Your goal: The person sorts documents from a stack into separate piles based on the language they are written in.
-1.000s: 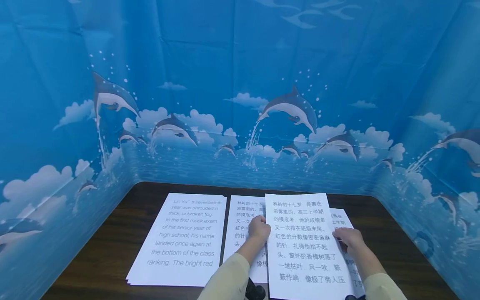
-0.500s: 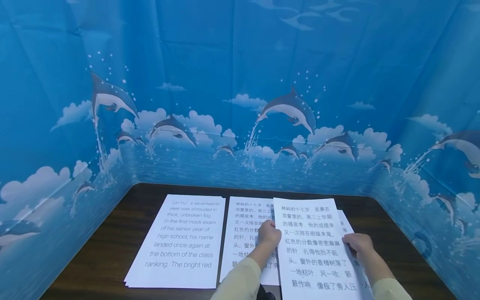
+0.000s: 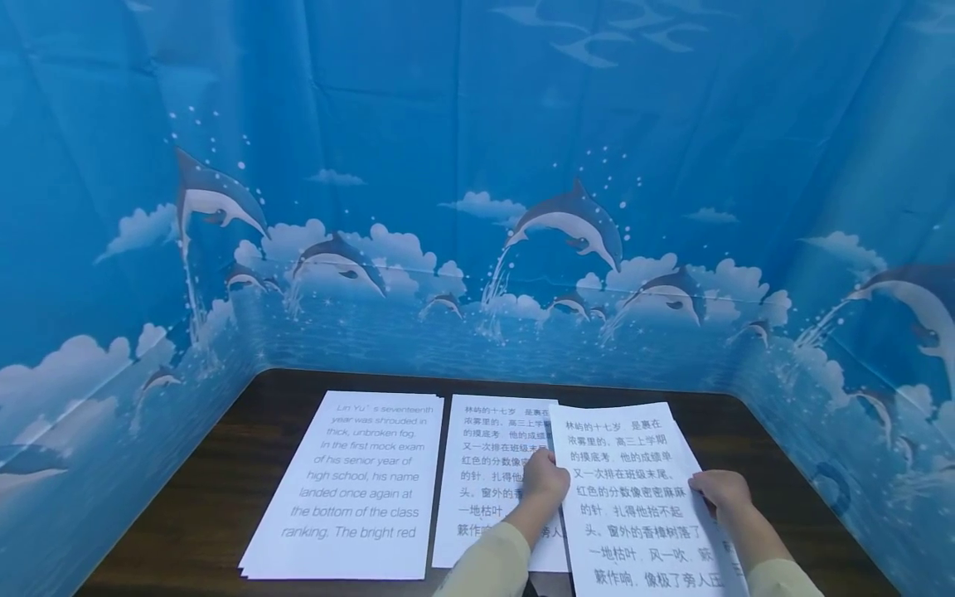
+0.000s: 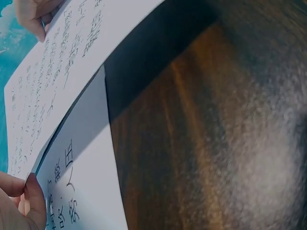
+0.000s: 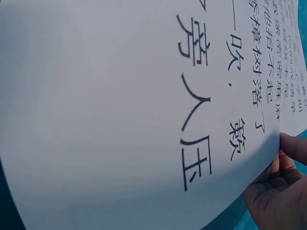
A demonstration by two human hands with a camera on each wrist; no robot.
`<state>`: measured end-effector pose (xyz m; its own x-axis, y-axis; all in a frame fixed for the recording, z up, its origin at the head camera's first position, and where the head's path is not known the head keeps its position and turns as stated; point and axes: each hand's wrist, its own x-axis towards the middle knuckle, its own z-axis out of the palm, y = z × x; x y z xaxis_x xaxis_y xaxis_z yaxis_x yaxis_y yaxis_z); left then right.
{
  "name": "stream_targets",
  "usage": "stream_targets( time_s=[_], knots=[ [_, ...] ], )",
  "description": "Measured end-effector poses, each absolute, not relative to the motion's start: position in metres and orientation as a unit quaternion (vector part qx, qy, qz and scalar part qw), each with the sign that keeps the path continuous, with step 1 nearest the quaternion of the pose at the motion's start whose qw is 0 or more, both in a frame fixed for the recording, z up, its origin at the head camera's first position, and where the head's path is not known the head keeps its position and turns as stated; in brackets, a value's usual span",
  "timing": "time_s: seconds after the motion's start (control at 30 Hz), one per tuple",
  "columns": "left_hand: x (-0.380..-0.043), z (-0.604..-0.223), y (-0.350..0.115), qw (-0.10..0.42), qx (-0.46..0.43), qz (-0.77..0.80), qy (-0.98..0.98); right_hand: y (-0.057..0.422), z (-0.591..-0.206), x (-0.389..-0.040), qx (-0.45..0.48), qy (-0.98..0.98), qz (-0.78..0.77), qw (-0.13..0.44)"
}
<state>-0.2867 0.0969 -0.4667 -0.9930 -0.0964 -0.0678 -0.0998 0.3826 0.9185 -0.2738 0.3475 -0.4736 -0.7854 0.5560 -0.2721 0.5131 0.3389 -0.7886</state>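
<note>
A white sheet of paper (image 3: 622, 497) printed with Chinese text is held by both hands, raised over the right part of the table. My left hand (image 3: 545, 483) pinches its left edge between thumb and fingers. On the opposite edge, my right hand (image 3: 722, 495) grips it with the thumb on top. The right wrist view shows the paper (image 5: 105, 105) bowing slightly, fingers (image 5: 280, 203) curled under the edge. Below my left hand lies another sheet of Chinese text (image 3: 466, 489), partly hidden by the hand and the raised paper.
Left of these lies a slightly uneven stack of sheets with English text (image 3: 346, 489). The table (image 3: 179, 514) is dark wood grain. A blue curtain with dolphins (image 3: 388, 133) encloses its back and sides.
Both hands have carried the held paper to the right and toward me. More of the middle sheet shows, and the sheet beneath at the right is now largely covered.
</note>
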Motion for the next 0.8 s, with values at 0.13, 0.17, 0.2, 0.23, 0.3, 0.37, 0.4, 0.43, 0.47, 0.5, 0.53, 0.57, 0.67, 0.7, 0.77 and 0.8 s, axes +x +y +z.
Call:
stream_targets(
  time_s=[0.13,0.17,0.2,0.23,0.3,0.37,0.4,0.43,0.47,0.5,0.53,0.57,0.67,0.7,0.77,0.8],
  knots=[
    [-0.2868,-0.4709,0.0988,0.003,-0.062,0.549,0.833,0.3462,-0.472,-0.2759,-0.333,-0.814,0.476,0.016],
    [-0.287,-0.4716,0.0992,0.004,-0.062,0.55,0.833,0.3459,-0.4718,-0.2758,-0.333,-0.814,0.475,0.017],
    [-0.2872,-0.4724,0.0993,0.007,-0.063,0.55,0.833,0.3456,-0.4714,-0.2755,-0.331,-0.815,0.476,0.016],
    [-0.2872,-0.4727,0.0994,0.007,-0.063,0.548,0.834,0.3455,-0.4714,-0.2751,-0.328,-0.816,0.475,0.017],
    [-0.2866,-0.4726,0.0993,0.013,-0.062,0.546,0.835,0.3454,-0.4717,-0.2741,-0.327,-0.818,0.474,0.017],
    [-0.2855,-0.4719,0.0992,0.018,-0.059,0.548,0.834,0.3455,-0.472,-0.2731,-0.324,-0.819,0.474,0.021],
    [-0.2848,-0.4712,0.0992,0.02,-0.058,0.548,0.834,0.3457,-0.4722,-0.2727,-0.323,-0.82,0.472,0.022],
    [-0.2839,-0.4701,0.0992,0.021,-0.055,0.549,0.834,0.3461,-0.4728,-0.2726,-0.325,-0.821,0.47,0.024],
    [-0.2829,-0.4689,0.0993,0.022,-0.052,0.55,0.834,0.3464,-0.4731,-0.2726,-0.326,-0.821,0.468,0.026],
    [-0.2823,-0.468,0.0995,0.021,-0.049,0.549,0.834,0.3469,-0.4735,-0.2727,-0.327,-0.823,0.464,0.028],
    [-0.2814,-0.4667,0.0998,0.021,-0.046,0.547,0.835,0.3474,-0.4739,-0.2728,-0.328,-0.823,0.462,0.03],
    [-0.2805,-0.4655,0.1,0.021,-0.044,0.546,0.836,0.348,-0.4744,-0.273,-0.329,-0.824,0.46,0.029],
    [-0.279,-0.4638,0.1008,0.018,-0.038,0.539,0.841,0.3485,-0.4745,-0.2726,-0.331,-0.828,0.452,0.029],
    [-0.2789,-0.4639,0.101,0.018,-0.038,0.536,0.843,0.3484,-0.4743,-0.2723,-0.33,-0.83,0.449,0.031],
    [-0.2794,-0.4647,0.1016,0.015,-0.035,0.531,0.847,0.3475,-0.4728,-0.2715,-0.327,-0.831,0.448,0.037],
    [-0.2801,-0.4656,0.102,0.013,-0.034,0.528,0.849,0.3469,-0.4718,-0.271,-0.326,-0.832,0.447,0.041]
  ],
)
